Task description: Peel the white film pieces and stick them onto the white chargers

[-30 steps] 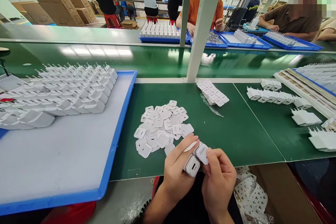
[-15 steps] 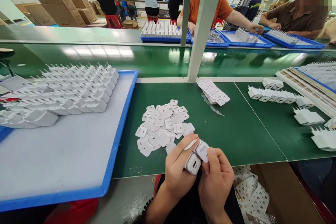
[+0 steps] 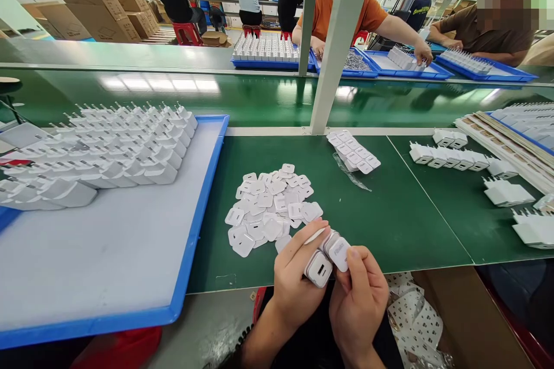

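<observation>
My left hand (image 3: pixel 298 271) is wrapped round two white plug chargers held side by side. The nearer charger (image 3: pixel 318 269) turns its face with two slots toward me. A thin white square piece (image 3: pixel 339 252) with grey lettering lies over the other charger's end, and my right hand (image 3: pixel 361 282) pinches its right edge between thumb and finger. Another white piece (image 3: pixel 314 236) shows at my left fingers. Just beyond the hands is a loose pile of white square pieces (image 3: pixel 270 202), some with slots. The chargers' far ends are hidden by my left hand.
On the left, a blue-rimmed tray (image 3: pixel 190 242) bears rows of white chargers (image 3: pixel 130 150). A sheet of square pieces (image 3: pixel 352 150) lies behind the pile. More chargers (image 3: pixel 450 155) stand at right. A metal post (image 3: pixel 337 46) rises beyond; co-workers sit across the line.
The square piece in my right fingers has tilted and shifted slightly right, so its grey lettering now shows. Across the line, a co-worker's hand has lowered over a tray of chargers.
</observation>
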Available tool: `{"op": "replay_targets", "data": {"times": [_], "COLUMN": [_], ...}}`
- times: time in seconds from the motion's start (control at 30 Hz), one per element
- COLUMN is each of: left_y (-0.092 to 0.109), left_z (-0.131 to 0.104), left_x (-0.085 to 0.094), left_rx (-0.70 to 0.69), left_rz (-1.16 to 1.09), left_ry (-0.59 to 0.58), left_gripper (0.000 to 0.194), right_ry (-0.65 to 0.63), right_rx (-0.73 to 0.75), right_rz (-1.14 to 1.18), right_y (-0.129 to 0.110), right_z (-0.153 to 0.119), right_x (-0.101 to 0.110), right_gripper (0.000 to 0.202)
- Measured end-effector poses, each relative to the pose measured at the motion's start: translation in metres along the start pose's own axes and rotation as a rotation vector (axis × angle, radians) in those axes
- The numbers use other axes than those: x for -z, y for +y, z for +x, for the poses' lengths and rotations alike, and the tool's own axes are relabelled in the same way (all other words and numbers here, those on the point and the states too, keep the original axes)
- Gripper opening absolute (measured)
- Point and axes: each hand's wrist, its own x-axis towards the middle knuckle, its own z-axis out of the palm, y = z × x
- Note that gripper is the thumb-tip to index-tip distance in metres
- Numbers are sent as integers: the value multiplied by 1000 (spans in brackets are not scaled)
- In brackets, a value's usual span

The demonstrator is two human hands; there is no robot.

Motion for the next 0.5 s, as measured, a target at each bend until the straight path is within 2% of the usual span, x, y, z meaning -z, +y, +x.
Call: {"op": "replay_targets", "data": {"times": [0.5], "left_y": [-2], "left_z": [-1], "left_x": [-1], "left_rx": [-70], "left_rz": [-2], "left_ry": [24], "left_gripper": [48], "right_ry": [-50], "right_rx": [-26], "right_rz": [-2], "right_y": [-4], "right_z": [5], "right_x": [-1], "right_gripper": [35]}}
